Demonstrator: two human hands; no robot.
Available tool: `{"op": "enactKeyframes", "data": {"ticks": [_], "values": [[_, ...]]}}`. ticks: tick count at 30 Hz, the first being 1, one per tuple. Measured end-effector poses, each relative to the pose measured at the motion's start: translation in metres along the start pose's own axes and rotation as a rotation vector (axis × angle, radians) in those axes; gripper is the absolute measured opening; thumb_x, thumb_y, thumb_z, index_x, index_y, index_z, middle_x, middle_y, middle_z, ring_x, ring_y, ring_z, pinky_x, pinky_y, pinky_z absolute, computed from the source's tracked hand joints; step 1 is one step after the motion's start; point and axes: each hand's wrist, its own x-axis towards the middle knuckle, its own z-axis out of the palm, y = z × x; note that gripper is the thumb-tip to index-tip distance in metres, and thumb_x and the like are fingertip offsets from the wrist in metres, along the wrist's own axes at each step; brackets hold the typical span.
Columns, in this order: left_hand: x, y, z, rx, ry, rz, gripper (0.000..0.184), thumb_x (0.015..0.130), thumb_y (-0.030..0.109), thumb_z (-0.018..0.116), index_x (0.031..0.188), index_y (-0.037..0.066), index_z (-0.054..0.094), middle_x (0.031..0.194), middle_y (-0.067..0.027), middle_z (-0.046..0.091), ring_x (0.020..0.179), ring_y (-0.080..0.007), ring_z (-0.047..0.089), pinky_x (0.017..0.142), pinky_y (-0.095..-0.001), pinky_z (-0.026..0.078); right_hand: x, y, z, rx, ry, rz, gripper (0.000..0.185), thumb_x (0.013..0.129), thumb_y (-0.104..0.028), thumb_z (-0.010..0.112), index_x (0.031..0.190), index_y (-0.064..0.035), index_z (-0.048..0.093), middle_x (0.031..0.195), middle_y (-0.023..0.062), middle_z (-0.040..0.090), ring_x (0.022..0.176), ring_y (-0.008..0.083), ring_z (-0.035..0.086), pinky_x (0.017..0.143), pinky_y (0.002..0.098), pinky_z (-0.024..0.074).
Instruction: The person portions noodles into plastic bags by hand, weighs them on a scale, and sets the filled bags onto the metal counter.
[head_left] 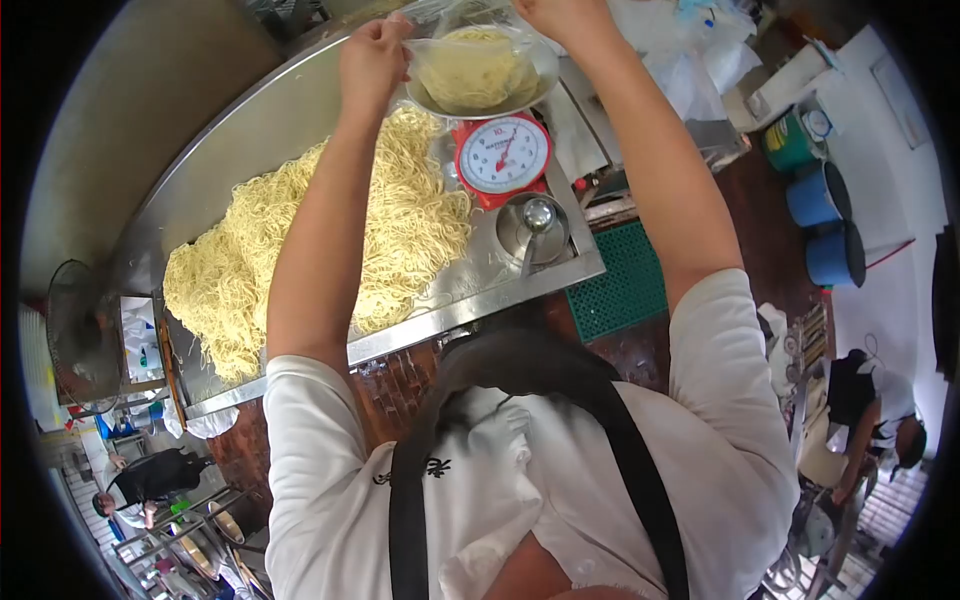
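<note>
A clear plastic bag (500,62) with yellow noodles in it rests in the metal pan (430,103) of a red dial scale (503,153). My left hand (375,62) is closed on the bag's left edge. At the top edge of the view, my right hand (568,16) is closed at the bag's other side, partly cut off by the frame. Left of the scale, a large heap of loose noodles (415,220) covers much of the metal table, partly hidden behind my left forearm. A metal bowl (515,235) with a ladle (538,215) in it stands below the scale.
The steel table (480,300) has a raised front rim. More plastic bags (690,75) lie at the upper right. A green mat (620,280) is on the floor; blue buckets (818,195) stand at the right. Two people work farther off, at lower left and right.
</note>
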Motion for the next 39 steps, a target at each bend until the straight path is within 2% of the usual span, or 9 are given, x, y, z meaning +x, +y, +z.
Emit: {"op": "enactKeyframes", "data": {"ticks": [8,11,15,18,21,22,27,35,39], "values": [[0.005,0.001,0.006,0.326,-0.057,0.077,0.045,0.083,0.043,0.078,0.094,0.000,0.069,0.071,-0.0046,0.065,0.057,-0.0095,0.059,0.049,-0.0252,0.048,-0.022,-0.003,-0.012,-0.010,-0.198,0.297,0.084,0.076,-0.033,0.081,0.139,0.0059,0.042,0.113,0.0301,0.058,0.105,0.0420,0.060,0.092,0.0459,0.0499],[0.002,-0.003,0.010,0.352,-0.095,0.086,0.055,0.077,0.047,0.080,0.099,-0.002,0.070,0.075,-0.0117,0.069,0.069,-0.0206,0.066,0.067,-0.0343,0.053,-0.025,0.001,-0.013,0.022,-0.309,0.330,0.086,0.077,-0.038,0.080,0.140,0.0063,0.041,0.114,0.0302,0.060,0.107,0.0423,0.060,0.093,0.0446,0.0504],[-0.014,-0.016,0.011,0.427,-0.098,0.136,0.056,0.079,0.047,0.079,0.106,-0.002,0.069,0.086,-0.0169,0.071,0.078,-0.0273,0.069,0.072,-0.0370,0.053,-0.044,0.006,-0.018,0.145,-0.301,0.200,0.074,0.085,-0.037,0.072,0.138,0.0067,0.043,0.117,0.0310,0.060,0.107,0.0394,0.063,0.091,0.0417,0.0521],[-0.020,-0.018,0.010,0.418,-0.097,0.108,0.057,0.081,0.048,0.077,0.109,-0.001,0.068,0.088,-0.0187,0.071,0.079,-0.0290,0.069,0.073,-0.0375,0.053,-0.057,0.013,-0.002,0.114,-0.294,0.304,0.076,0.081,-0.056,0.072,0.128,0.0019,0.055,0.097,0.0213,0.070,0.098,0.0375,0.067,0.087,0.0456,0.0520],[-0.016,-0.022,0.007,0.413,-0.095,0.051,0.057,0.083,0.049,0.074,0.112,0.001,0.068,0.081,-0.0160,0.068,0.073,-0.0258,0.066,0.069,-0.0364,0.052,-0.063,0.017,0.001,0.130,-0.306,0.369,0.061,0.085,-0.052,0.070,0.118,-0.0012,0.063,0.080,0.0170,0.072,0.092,0.0362,0.069,0.082,0.0424,0.0543],[-0.016,-0.020,0.008,0.402,-0.102,0.037,0.057,0.083,0.049,0.074,0.112,0.001,0.068,0.078,-0.0148,0.067,0.071,-0.0247,0.065,0.067,-0.0362,0.051,-0.063,0.017,-0.003,0.143,-0.396,0.375,0.088,0.079,-0.064,0.071,0.130,0.0047,0.052,0.099,0.0199,0.072,0.100,0.0353,0.068,0.091,0.0402,0.0525],[-0.019,-0.018,0.011,0.385,-0.119,0.011,0.050,0.088,0.046,0.070,0.112,0.001,0.068,0.067,-0.0077,0.061,0.056,-0.0160,0.057,0.053,-0.0327,0.046,-0.074,0.022,0.002,0.184,-0.384,0.344,0.092,0.080,-0.061,0.071,0.139,0.0047,0.044,0.137,0.0270,0.051,0.116,0.0382,0.059,0.102,0.0414,0.0458],[-0.047,-0.006,0.004,0.043,-0.123,-0.035,0.035,0.096,0.033,0.064,0.109,0.001,0.065,0.072,-0.0006,0.060,0.056,-0.0061,0.050,0.047,-0.0236,0.041,-0.126,-0.028,-0.070,0.398,-0.119,0.320,0.072,0.081,-0.035,0.079,0.136,-0.0003,0.047,0.108,0.0208,0.058,0.101,0.0370,0.059,0.088,0.0441,0.0484],[-0.060,-0.009,0.010,-0.037,-0.124,-0.055,0.033,0.097,0.031,0.064,0.111,0.001,0.064,0.076,0.0001,0.060,0.058,-0.0047,0.050,0.047,-0.0217,0.040,-0.173,-0.041,-0.100,0.652,-0.444,0.277,0.059,0.082,-0.030,0.078,0.130,-0.0040,0.055,0.107,0.0183,0.061,0.097,0.0330,0.061,0.083,0.0410,0.0495]]}}
